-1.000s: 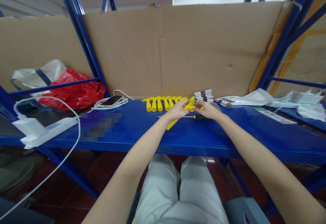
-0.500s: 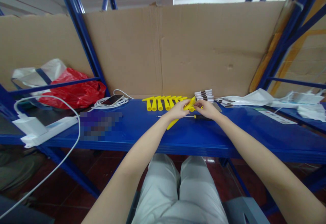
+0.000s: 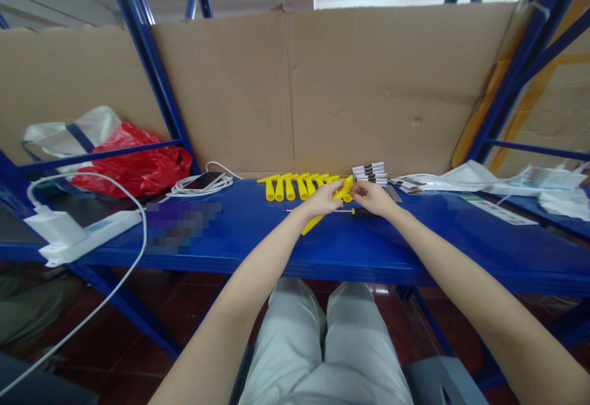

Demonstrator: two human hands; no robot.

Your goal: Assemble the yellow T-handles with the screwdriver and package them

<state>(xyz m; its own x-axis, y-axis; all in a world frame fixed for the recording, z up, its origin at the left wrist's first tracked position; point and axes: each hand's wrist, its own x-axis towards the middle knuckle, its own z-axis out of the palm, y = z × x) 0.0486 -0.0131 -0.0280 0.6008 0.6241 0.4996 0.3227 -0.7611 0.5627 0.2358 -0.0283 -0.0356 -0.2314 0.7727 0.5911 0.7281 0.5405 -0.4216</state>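
Note:
My left hand (image 3: 327, 198) is wrapped round a yellow plastic piece (image 3: 313, 224), whose narrow end slants down to the left below the hand. My right hand (image 3: 369, 197) is closed at the upper end of that piece; what its fingertips pinch is too small to make out. Several yellow pieces (image 3: 290, 187) stand in a row behind my left hand. A screwdriver (image 3: 362, 211) with a black and yellow handle lies just below both hands. Behind my right hand is a stack of small white packs with dark bands (image 3: 370, 172).
On the blue table (image 3: 258, 239), a phone (image 3: 206, 180) lies on a coiled white cable at the left, near a power strip (image 3: 99, 236) and a red bag (image 3: 138, 159). White bags (image 3: 452, 179) and a printed sheet (image 3: 500, 209) lie at the right. Cardboard (image 3: 369, 85) stands behind.

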